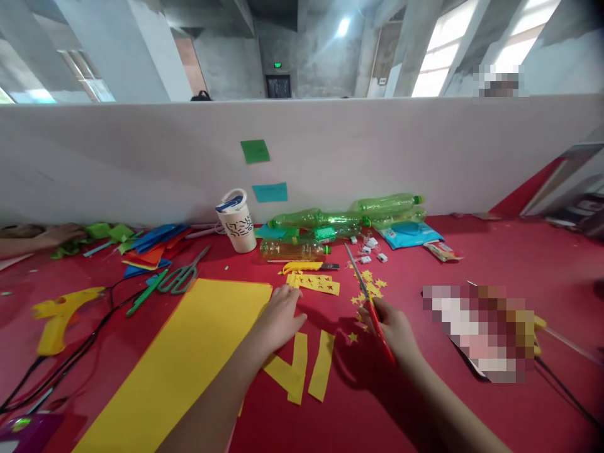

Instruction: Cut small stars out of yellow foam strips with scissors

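Note:
My right hand (395, 328) is closed round the red handles of a pair of scissors (363, 286), whose closed blades point away toward the bottles. My left hand (279, 318) rests palm down, fingers spread, on the red table by the corner of a big yellow sheet (189, 352). Yellow paper strips (302, 365) lie just in front of that hand. Small yellow cut-out stars (370, 289) are scattered beside the scissors. A yellow strip with star-shaped holes (314, 282) lies beyond.
Green plastic bottles (349, 217), a paper cup (238, 223), grey scissors (184, 274), a green pen (147, 292), a yellow glue gun (59, 314) with black cables, coloured paper scraps (151, 242) and a blue packet (408, 234) lie along the white partition. Another person's hand (51, 236) reaches in at left.

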Demonstrator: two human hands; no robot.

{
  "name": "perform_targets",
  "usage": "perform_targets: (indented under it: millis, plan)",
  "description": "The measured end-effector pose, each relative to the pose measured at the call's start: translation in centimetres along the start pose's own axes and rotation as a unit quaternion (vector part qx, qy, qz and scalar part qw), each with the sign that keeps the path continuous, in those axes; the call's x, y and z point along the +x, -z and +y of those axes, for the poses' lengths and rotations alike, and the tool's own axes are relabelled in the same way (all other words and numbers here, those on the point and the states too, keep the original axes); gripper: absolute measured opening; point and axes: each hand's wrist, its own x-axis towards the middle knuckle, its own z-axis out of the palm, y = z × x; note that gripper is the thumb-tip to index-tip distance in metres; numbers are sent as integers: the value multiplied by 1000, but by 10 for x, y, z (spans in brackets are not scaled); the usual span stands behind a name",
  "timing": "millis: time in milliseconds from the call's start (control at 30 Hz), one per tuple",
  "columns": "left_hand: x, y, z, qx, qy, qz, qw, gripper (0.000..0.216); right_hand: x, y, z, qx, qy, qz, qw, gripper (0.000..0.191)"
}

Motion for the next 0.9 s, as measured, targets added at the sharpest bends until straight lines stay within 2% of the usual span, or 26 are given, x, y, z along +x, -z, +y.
perform_targets:
  millis: [67, 133, 267, 400, 567, 733, 900]
  plan:
    - [-3, -1, 8, -18, -37, -47, 998, 27, 1, 0, 1, 8, 0, -2, 1000, 27]
    - [-7, -7, 17, -31, -65, -85, 994, 30, 1, -1, 1, 8, -1, 0, 1000, 28]
    - [-9, -25, 29, -14, -75, -82, 994, 22, -2, -4, -1, 12, 14, 5, 1000, 27]
    - [-5, -34, 28, -35, -78, -83, 993, 11, -9, -9, -7, 3, 33, 4, 999, 25]
    - [-5, -32, 34, -151, -38, -45, 987, 9, -17, -12, -18, -15, 96, -13, 995, 22]
    - [-16, -27, 48, -349, -13, -55, 936, 21, -22, -16, -26, 35, 133, -76, 988, 22]
    - [-25, -27, 50, -395, 67, -46, 915, 23, -27, -17, -29, 66, 129, -90, 985, 23]
